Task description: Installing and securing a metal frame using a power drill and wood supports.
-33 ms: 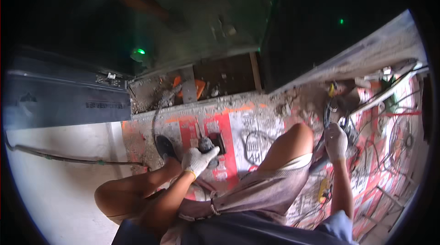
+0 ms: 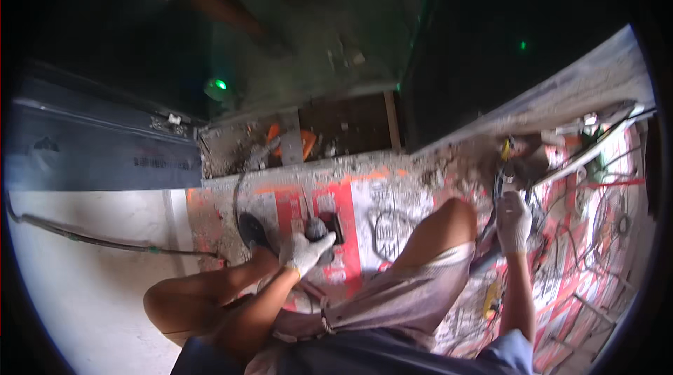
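Observation:
My left hand (image 2: 303,253), in a whitish work glove, is wrapped round a dark power drill (image 2: 317,227) between my legs. A thin bit points away from me, and a black block-shaped part sits at the tool's right side. Over to the right, beyond my knee, my gloved right hand (image 2: 514,223) is closed at the lower end of a dark cable-like piece (image 2: 500,180) with light bands. What lies inside those fingers is hidden. Further cables and dark gear crowd that hand's right side.
Ahead, a dusty threshold trench (image 2: 343,127) holds rubble and an orange piece (image 2: 307,138). A person's bare legs (image 2: 223,9) show in the dark opening beyond. Dark panels flank it. Red-and-white printed sheeting (image 2: 392,200) covers the floor; a yellow tool (image 2: 493,300) lies among cables at right.
The view has shifted slightly, so the opening and the trench sit a little lower in the picture. Both hands keep nearly the same place and the same grip.

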### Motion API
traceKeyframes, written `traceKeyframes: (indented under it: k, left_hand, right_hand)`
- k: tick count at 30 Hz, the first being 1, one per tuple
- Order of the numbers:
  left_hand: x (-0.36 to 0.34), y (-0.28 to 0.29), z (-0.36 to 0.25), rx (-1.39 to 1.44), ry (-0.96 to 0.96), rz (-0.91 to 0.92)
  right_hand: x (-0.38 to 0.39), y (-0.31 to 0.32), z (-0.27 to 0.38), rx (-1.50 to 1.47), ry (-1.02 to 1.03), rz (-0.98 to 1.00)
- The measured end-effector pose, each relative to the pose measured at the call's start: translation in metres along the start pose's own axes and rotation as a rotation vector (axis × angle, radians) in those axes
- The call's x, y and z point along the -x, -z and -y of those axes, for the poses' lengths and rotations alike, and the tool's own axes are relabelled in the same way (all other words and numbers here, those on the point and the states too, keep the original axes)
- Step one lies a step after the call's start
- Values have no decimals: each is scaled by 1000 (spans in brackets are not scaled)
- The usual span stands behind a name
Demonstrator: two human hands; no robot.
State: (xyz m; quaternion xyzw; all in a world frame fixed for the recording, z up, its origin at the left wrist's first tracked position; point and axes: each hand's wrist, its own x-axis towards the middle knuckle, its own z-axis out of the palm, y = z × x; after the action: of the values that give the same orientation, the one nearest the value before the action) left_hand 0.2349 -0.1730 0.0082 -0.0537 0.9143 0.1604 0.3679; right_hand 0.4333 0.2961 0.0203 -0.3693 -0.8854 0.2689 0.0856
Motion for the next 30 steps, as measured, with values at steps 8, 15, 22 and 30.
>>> traceKeyframes:
  k: [8,15,22,30]
  left_hand:
    - [-24,-19,36,-143,36,135]
    - [-41,-17,27,-148,-23,285]
    - [-54,-6,32,-7,-100,423]
    - [-41,-9,29,136,-232,633]
  right_hand:
    - [-40,66,203,-220,726,-663]
    - [-81,150,341,-549,653,-1171]
    - [-93,145,375,-511,473,-1073]
    - [-89,152,364,-561,430,-932]
